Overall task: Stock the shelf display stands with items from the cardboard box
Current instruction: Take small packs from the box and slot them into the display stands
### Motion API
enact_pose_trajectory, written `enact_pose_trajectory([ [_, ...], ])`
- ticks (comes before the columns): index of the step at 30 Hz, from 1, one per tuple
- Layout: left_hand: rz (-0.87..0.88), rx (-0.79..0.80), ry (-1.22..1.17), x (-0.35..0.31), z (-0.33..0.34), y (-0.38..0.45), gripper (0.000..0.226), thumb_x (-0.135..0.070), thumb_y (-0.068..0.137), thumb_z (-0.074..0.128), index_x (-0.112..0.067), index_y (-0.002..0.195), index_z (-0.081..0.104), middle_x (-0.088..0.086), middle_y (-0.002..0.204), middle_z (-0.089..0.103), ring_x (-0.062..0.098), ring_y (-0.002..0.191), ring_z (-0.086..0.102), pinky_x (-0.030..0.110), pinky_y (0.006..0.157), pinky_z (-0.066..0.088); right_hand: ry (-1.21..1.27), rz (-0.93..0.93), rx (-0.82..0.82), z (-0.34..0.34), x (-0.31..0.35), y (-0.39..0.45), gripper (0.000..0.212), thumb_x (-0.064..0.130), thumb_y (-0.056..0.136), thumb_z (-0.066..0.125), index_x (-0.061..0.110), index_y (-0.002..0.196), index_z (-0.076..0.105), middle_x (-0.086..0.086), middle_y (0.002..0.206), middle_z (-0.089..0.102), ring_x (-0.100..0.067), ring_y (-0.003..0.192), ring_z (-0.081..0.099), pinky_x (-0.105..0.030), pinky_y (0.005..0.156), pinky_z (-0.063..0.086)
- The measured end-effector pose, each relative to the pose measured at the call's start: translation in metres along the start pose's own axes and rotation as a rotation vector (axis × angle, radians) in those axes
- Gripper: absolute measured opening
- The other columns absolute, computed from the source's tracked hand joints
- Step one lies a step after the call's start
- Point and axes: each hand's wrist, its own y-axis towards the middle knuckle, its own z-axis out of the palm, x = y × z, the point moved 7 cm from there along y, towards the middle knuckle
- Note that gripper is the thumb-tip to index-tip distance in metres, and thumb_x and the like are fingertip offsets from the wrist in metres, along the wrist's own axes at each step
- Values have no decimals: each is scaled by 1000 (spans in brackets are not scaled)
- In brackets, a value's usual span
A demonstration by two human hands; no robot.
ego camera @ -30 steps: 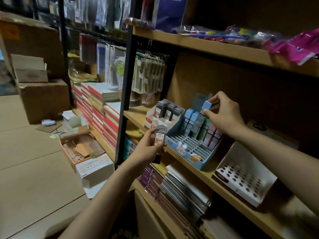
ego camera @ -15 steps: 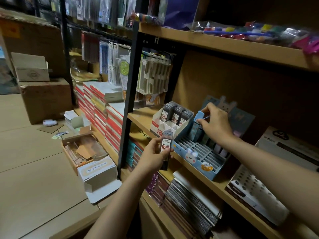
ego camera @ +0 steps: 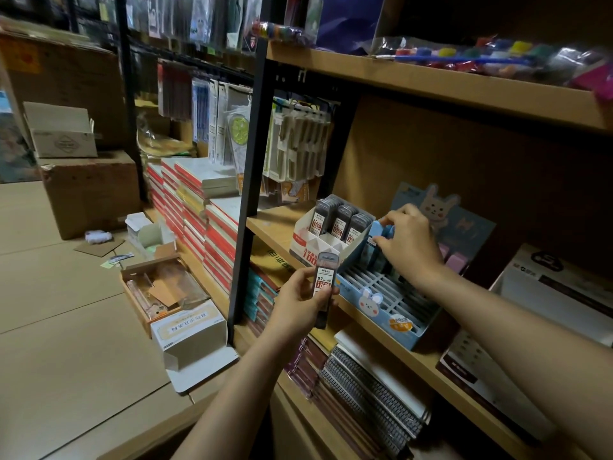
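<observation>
Fingers (ego camera: 389,216) of the right hand (ego camera: 409,242) curled, pinching a small light-blue case (ego camera: 378,229) at the back-left corner of the blue display stand (ego camera: 381,302). Glossy cardboard, that stand, printed with a white rabbit face on its front wall, gridded into narrow slots, most of the front rows bare, a few pastel cases upright at the back. Rabbit-shaped header card (ego camera: 438,205) rising behind the knuckles. Down and left, left hand (ego camera: 300,302) wrapped round a slim, smoky translucent lead tube (ego camera: 324,287), thumb across its white and red label, tube held upright just in front of the wooden shelf (ego camera: 272,224) edge. Just beside the blue stand, touching its left wall, a white and red stand (ego camera: 310,240) of stiff card, with rows of the same dark tubes upright in it. Further right on the same shelf, a white stand (ego camera: 464,351) with round holes, tilted, only partly lit. Below, spiral notebooks (ego camera: 374,385) stacked flat, wire bindings outward. On the floor at left, an open brown cardboard box (ego camera: 159,288), a white carton (ego camera: 189,330) lying against it, larger plain cartons (ego camera: 89,190) stacked beyond.
</observation>
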Motion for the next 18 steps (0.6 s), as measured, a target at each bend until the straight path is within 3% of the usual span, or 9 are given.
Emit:
enact_pose_trajectory([
  [3,20,7,-11,-3,1,-1,28,-7,98,51,-15,125,52,8,105,70,5,75,67,19,64,55,179,-40,-40,-12,13,-9,31,15,89,66,14,120,61,-3,104,53,-15,91,56,-14,74,45],
  [5,35,19,-10,-5,3,-2,28,-7,99,50,-14,126,52,10,107,70,6,76,66,16,61,54,321,-85,75,-8,28,-20,25,22,90,66,22,114,61,5,91,57,-7,78,58,-8,60,45],
  [7,50,34,-2,-7,4,-1,28,-8,99,49,-16,126,53,10,109,69,7,79,66,14,60,52,389,-91,272,6,41,-32,25,31,89,68,29,113,59,10,88,63,-3,75,62,-10,58,47],
  [9,68,51,24,-9,5,0,26,-10,99,49,-24,120,54,8,109,69,5,80,66,14,63,53,406,-88,361,14,48,-38,27,32,86,71,29,112,61,11,90,66,1,75,65,-11,62,49],
  [11,87,60,51,-10,4,1,24,-12,99,50,-28,116,55,6,108,70,3,82,68,15,65,54,466,-61,376,17,51,-38,24,23,84,75,24,106,65,8,88,70,1,70,67,-14,63,54],
  [14,106,17,130,-10,-2,1,29,-20,98,53,-28,127,52,-1,114,67,6,96,66,18,72,54,531,-11,406,16,51,-27,19,17,82,76,22,98,67,2,88,72,-6,69,70,-24,66,59],
  [18,173,-185,318,-14,-27,2,47,-31,91,63,-26,134,45,-5,126,52,5,108,54,19,81,48,602,41,243,-6,42,15,16,15,83,75,19,94,65,-1,92,69,-15,82,69,-32,75,59],
])
